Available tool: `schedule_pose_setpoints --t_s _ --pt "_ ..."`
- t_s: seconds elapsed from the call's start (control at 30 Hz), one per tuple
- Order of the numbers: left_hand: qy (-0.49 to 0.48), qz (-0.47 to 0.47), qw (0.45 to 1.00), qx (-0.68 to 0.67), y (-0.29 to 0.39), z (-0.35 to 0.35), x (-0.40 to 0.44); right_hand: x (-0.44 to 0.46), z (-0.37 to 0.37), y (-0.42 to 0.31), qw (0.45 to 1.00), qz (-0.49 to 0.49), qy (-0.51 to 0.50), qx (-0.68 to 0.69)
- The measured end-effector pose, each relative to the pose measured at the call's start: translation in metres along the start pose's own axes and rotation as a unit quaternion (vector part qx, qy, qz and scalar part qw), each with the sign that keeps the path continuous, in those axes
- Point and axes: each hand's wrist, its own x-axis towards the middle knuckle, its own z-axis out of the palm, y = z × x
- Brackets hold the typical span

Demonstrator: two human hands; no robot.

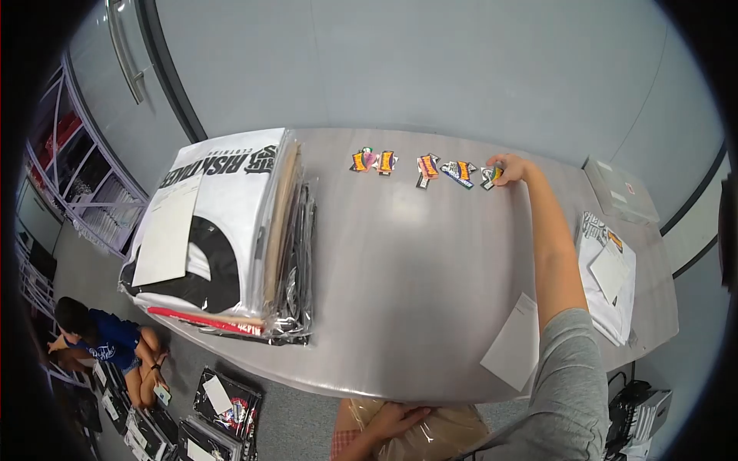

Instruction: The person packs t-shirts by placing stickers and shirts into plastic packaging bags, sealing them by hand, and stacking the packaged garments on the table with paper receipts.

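At the far right of the table, my right hand (511, 169) pinches a small printed sticker at the end of a row; another sticker (487, 178) shows beside the fingertips. To its left, several colourful sticker piles lie along the back, among them a blue-and-green one (459, 174), an orange-and-purple one (427, 169) and two more groups (387, 163) (361, 160). Below the front edge, my left hand (400, 421) holds a brown garment in clear plastic (438, 436) on my lap, fingers closed over its upper side.
A tall stack of bagged garments (231, 223) with a white card (169, 230) fills the table's left. At right are a white bagged garment (607, 276), a clear box (621, 190) and a white paper (513, 346). A person (111, 338) sits among floor packages.
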Motion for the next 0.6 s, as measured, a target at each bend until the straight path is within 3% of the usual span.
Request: schedule_pose_setpoints --t_s 0.07,0.1,0.2,0.27,0.3,0.37,0.5,0.57,0.6 --pt "0.0 -0.007 1.0 -0.016 -0.001 0.0 0.002 0.01 0.001 0.008 0.987 -0.04 -0.086 0.132" --pt "-0.018 -0.026 0.999 -0.022 -0.003 0.001 0.001 0.01 0.001 0.007 0.986 -0.038 -0.091 0.133" --pt "-0.044 -0.059 0.997 -0.036 -0.01 0.005 -0.002 -0.009 0.004 0.004 0.989 -0.027 -0.059 0.132" --pt "-0.047 -0.069 0.996 -0.041 -0.012 0.005 -0.001 -0.03 0.007 -0.008 0.998 -0.026 0.059 -0.004" --pt "-0.042 -0.068 0.997 -0.02 -0.008 0.004 -0.002 -0.034 0.011 -0.006 0.998 -0.023 0.057 -0.004" --pt "0.002 -0.01 0.999 0.034 0.001 0.002 -0.002 -0.042 0.016 -0.003 0.976 -0.025 -0.006 0.218" --pt "-0.075 -0.075 0.994 0.011 0.019 0.002 -0.008 -0.078 0.033 -0.012 0.953 0.002 0.048 0.298" --pt "-0.075 0.101 0.984 0.127 0.032 0.007 -0.015 -0.104 0.037 -0.019 0.931 -0.019 0.035 0.364" --pt "-0.082 0.09 0.986 0.118 0.046 0.01 -0.023 -0.121 0.038 -0.025 0.905 -0.045 0.029 0.423"
